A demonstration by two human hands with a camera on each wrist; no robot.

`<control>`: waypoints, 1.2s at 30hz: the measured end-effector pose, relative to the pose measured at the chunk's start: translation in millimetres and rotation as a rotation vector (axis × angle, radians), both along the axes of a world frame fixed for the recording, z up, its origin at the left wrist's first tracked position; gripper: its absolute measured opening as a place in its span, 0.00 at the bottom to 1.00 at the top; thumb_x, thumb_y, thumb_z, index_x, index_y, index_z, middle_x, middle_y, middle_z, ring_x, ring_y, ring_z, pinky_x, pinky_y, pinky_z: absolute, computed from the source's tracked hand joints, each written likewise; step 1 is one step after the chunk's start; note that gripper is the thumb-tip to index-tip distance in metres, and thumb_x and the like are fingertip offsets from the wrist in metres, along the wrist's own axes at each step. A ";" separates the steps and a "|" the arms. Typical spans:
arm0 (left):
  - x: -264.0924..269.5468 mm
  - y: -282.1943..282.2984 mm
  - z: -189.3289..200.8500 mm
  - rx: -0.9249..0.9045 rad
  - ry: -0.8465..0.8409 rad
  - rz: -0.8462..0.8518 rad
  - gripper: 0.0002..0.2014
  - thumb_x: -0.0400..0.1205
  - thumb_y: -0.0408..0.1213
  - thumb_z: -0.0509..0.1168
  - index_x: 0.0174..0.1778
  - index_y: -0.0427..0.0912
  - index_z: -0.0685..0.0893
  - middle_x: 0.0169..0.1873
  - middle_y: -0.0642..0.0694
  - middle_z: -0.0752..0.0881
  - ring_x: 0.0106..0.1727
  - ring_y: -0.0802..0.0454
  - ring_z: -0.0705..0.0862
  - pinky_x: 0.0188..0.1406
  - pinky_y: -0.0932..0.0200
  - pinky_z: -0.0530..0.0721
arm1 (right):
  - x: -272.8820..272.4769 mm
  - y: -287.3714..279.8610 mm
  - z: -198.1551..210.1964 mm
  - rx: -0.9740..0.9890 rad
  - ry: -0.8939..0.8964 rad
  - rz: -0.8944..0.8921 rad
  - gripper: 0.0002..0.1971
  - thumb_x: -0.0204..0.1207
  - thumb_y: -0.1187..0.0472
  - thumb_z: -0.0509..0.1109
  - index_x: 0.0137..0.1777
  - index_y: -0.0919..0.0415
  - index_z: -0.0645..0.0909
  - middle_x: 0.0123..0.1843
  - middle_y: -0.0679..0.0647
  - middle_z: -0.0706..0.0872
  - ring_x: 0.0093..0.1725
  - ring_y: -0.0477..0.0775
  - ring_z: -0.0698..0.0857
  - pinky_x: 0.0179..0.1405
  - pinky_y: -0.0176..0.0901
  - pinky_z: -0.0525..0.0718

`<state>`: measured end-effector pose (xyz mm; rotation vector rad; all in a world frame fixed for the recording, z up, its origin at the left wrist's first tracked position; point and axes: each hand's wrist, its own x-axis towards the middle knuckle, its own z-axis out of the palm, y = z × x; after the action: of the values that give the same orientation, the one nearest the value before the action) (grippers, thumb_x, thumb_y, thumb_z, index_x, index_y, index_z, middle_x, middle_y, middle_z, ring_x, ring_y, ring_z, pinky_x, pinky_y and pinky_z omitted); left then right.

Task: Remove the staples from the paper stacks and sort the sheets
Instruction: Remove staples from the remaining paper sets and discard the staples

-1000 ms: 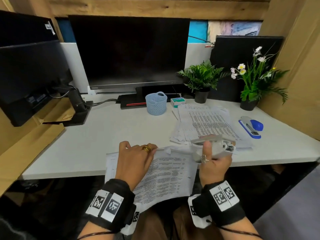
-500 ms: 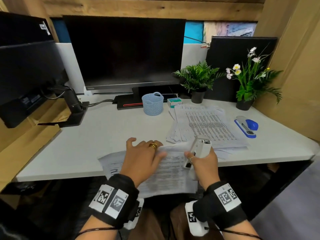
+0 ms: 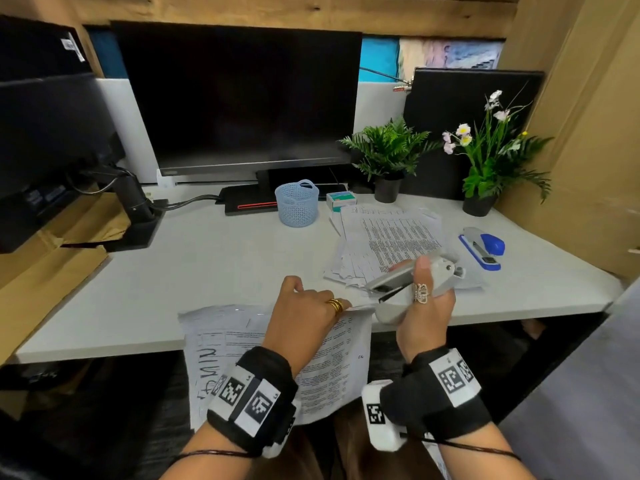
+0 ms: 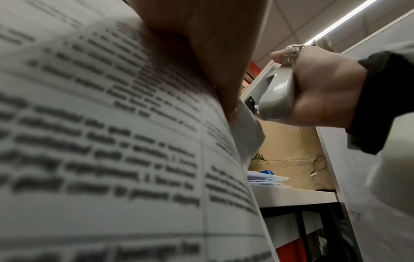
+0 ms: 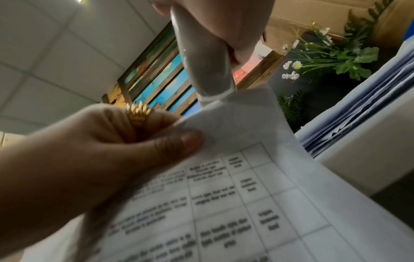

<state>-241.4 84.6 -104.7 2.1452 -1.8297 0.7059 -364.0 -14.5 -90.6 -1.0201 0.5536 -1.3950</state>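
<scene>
The left hand [image 3: 304,311] pinches the paper stack [image 3: 332,362] (thin, floppy) near its corner. The right hand [image 3: 424,310] grips the grey staple remover [image 3: 398,282]; support the sheets close to the staple.

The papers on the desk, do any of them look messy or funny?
Yes. The paper pile beside the blue stapler is fanned out crookedly. The stapled stack hangs over the desk edge, its corner bent up where the left hand pinches it and the right hand pushes in the grey staple remover.

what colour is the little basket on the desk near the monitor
Light blue, with a woven lattice pattern; the basket shows best in the head view.
</scene>
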 end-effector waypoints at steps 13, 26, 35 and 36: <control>-14.9 -2.6 4.9 0.064 -0.038 0.044 0.15 0.73 0.50 0.74 0.27 0.48 0.78 0.17 0.52 0.79 0.15 0.52 0.71 0.41 0.54 0.61 | 3.7 8.5 -13.0 -0.144 0.086 -0.032 0.20 0.70 0.42 0.70 0.47 0.59 0.77 0.40 0.50 0.83 0.38 0.39 0.84 0.39 0.30 0.82; -23.0 1.0 -1.1 0.164 0.023 0.027 0.19 0.76 0.56 0.54 0.27 0.52 0.82 0.15 0.54 0.80 0.17 0.55 0.73 0.36 0.57 0.57 | 11.2 -2.3 -10.3 0.041 0.107 0.017 0.20 0.64 0.40 0.76 0.50 0.52 0.79 0.57 0.52 0.85 0.63 0.59 0.82 0.69 0.56 0.77; -20.7 8.6 0.9 0.152 0.230 0.017 0.20 0.88 0.52 0.46 0.60 0.49 0.80 0.47 0.51 0.87 0.45 0.48 0.78 0.48 0.57 0.53 | 2.6 -10.8 -12.7 0.256 0.159 0.130 0.28 0.61 0.33 0.71 0.51 0.55 0.82 0.51 0.60 0.86 0.59 0.67 0.84 0.63 0.67 0.80; -22.1 8.7 1.7 0.158 0.242 0.015 0.20 0.88 0.52 0.46 0.59 0.49 0.81 0.48 0.50 0.87 0.45 0.49 0.79 0.49 0.58 0.54 | 1.3 -9.4 -12.4 0.247 0.160 0.128 0.26 0.63 0.34 0.72 0.51 0.54 0.82 0.51 0.58 0.86 0.60 0.67 0.84 0.64 0.66 0.80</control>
<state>-263.6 93.3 -103.1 2.2296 -1.7942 0.2953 -362.7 -23.9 -103.0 -0.9534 0.7461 -1.1083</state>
